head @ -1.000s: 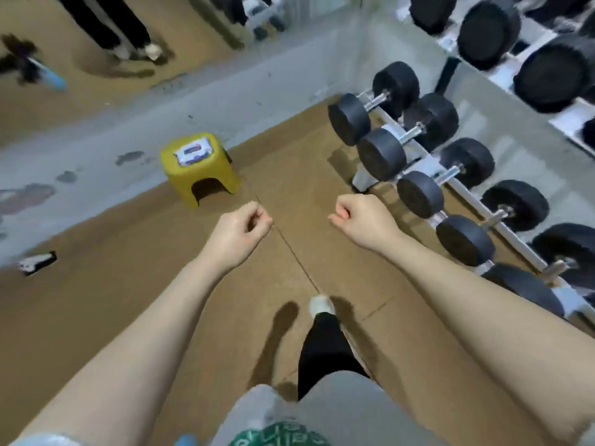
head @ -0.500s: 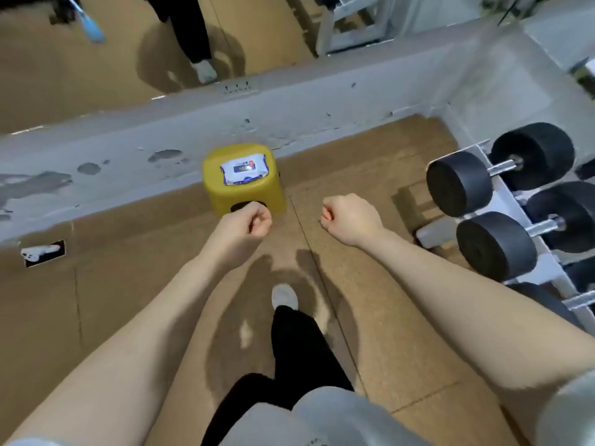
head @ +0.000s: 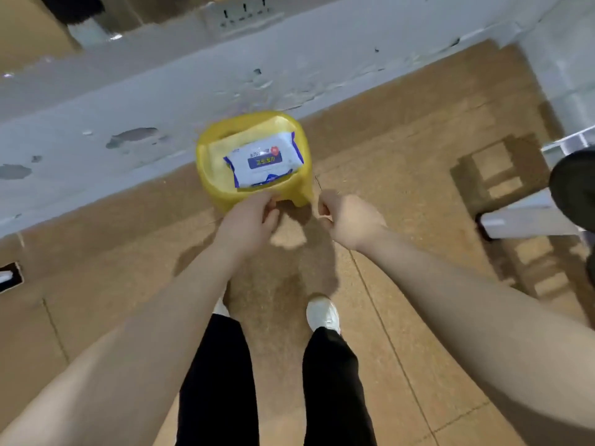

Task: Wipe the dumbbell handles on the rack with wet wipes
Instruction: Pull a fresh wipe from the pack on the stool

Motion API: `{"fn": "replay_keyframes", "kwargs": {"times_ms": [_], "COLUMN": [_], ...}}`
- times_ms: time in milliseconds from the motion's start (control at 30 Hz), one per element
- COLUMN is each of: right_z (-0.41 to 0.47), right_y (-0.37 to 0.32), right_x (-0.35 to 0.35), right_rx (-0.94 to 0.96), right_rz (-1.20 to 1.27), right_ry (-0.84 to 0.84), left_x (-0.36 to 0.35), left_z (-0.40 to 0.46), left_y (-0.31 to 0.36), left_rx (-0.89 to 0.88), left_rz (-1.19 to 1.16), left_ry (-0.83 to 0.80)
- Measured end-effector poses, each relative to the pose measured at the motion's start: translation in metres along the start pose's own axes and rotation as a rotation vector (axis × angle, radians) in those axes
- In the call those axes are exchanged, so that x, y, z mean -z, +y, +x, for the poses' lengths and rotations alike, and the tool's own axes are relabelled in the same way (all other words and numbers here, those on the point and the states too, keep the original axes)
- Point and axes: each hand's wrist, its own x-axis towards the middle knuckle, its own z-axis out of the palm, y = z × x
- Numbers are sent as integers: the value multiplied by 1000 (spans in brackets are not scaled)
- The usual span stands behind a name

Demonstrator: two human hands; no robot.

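A white and blue pack of wet wipes (head: 265, 162) lies flat on top of a small yellow stool (head: 206, 178) by the grey wall base. My left hand (head: 246, 225) hovers just before the stool's near edge, fingers curled, holding nothing. My right hand (head: 349, 222) is a loose fist to the right of the stool, also holding nothing. Of the dumbbells, only one black end (head: 576, 188) shows at the right edge, on the white rack (head: 528, 220); no handle is in view.
The grey wall base (head: 128, 107) runs behind the stool, with a mirror above it. My legs and a white shoe (head: 323, 313) stand on the brown cork-like floor. A small dark and white item (head: 9, 278) lies at the far left.
I have walked up to the stool and turned away from the rack, so most dumbbells have left the view. Both hands have come close to the stool's front edge.
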Motion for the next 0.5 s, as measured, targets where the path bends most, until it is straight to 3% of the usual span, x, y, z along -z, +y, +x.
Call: {"fn": "replay_keyframes", "kwargs": {"times_ms": [300, 500], "right_z": [179, 232], "right_y": [-32, -17], "right_x": [-68, -85], "right_rx": [61, 276], "right_rz": [-119, -273], "right_ry": [304, 243], "left_x": [-30, -48], "left_z": [153, 202], "left_y": [-125, -148], "left_rx": [-197, -275], "left_rz": [121, 158], "left_ry": [29, 105]}}
